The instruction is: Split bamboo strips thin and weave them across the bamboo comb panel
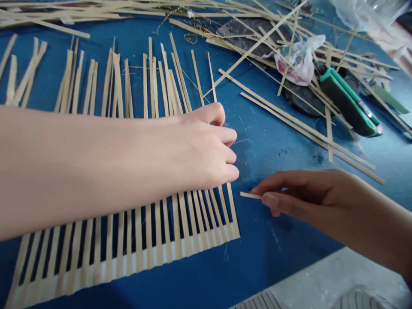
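Observation:
A row of pale bamboo strips (pixel 183 219) lies side by side on a blue tabletop, their near ends fixed along a white band (pixel 103 270). Across them stretches my left forearm, and my left hand (pixel 215 150) rests palm down over the right end of the row with its fingers curled in. What those fingers grip, if anything, is hidden beneath the hand. At the right, my right hand (pixel 302 197) pinches a thin bamboo strip (pixel 249 195) between thumb and fingers. Its short end points left, apart from the row; the rest is hidden by the hand.
Loose bamboo strips (pixel 305 128) are scattered at the upper right, near a green and black cutter-like tool (pixel 350 103), a crumpled plastic wrapper (pixel 299 60) and a dark round object (pixel 302 98). More long strips (pixel 96 13) lie along the far edge. Gold thread (pixel 189 36) tangles there.

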Tool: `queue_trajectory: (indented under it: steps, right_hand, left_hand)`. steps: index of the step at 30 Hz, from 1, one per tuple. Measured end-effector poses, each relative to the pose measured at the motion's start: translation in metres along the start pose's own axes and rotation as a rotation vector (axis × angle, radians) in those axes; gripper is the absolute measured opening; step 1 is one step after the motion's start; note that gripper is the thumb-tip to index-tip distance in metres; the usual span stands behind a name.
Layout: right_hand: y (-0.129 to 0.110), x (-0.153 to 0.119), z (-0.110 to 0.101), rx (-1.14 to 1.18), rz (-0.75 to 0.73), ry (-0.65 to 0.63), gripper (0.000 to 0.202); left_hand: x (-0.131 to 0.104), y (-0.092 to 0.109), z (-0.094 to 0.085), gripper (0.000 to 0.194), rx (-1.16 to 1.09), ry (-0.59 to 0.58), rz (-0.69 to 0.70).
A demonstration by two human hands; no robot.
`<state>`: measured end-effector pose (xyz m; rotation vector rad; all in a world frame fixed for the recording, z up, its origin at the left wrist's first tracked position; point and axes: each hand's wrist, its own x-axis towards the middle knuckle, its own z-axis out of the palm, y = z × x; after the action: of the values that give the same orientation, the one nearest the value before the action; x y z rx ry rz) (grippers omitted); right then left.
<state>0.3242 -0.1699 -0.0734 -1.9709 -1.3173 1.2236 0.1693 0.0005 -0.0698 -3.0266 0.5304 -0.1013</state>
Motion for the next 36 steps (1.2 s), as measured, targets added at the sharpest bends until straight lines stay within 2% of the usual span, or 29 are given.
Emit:
queue_trajectory:
  steps: [5, 9, 16, 20, 23, 29, 33, 36]
  right_hand:
    - [0.001, 0.000, 0.003, 0.125, 0.047, -0.092, 0.022]
    - [-0.001, 0.002, 0.002, 0.078, -0.032, -0.164, 0.018]
    - [-0.002, -0.001, 0.004, 0.072, -0.022, -0.208, 0.029]
    - [-0.001, 0.000, 0.006, 0.086, 0.010, -0.219, 0.034]
    - [-0.001, 0.002, 0.007, 0.079, 0.026, -0.237, 0.034]
    - [-0.004, -0.005, 0.007, -0.009, -0.037, -0.127, 0.034]
    - [-0.006, -0.013, 0.006, -0.192, -0.224, -0.023, 0.024]
    - [0.000, -0.015, 0.008, -0.287, -0.340, 0.000, 0.023]
  left_hand:
    - [-0.003, 0.001, -0.003, 0.053, -0.005, -0.024, -0.008]
    - [-0.008, 0.004, -0.005, 0.052, 0.028, 0.037, -0.001]
    - [-0.005, 0.004, 0.001, 0.051, 0.040, -0.058, -0.067]
    - [-0.005, 0.007, 0.005, 0.047, 0.145, 0.041, -0.008]
    - [-0.006, 0.010, 0.008, 0.045, 0.192, 0.102, -0.031]
    - [-0.004, 0.015, 0.015, 0.042, 0.223, 0.116, -0.083]
    - [-0.006, 0.014, 0.018, 0.037, 0.197, 0.152, -0.056]
    - [-0.009, 0.012, 0.018, 0.035, 0.188, 0.162, -0.025]
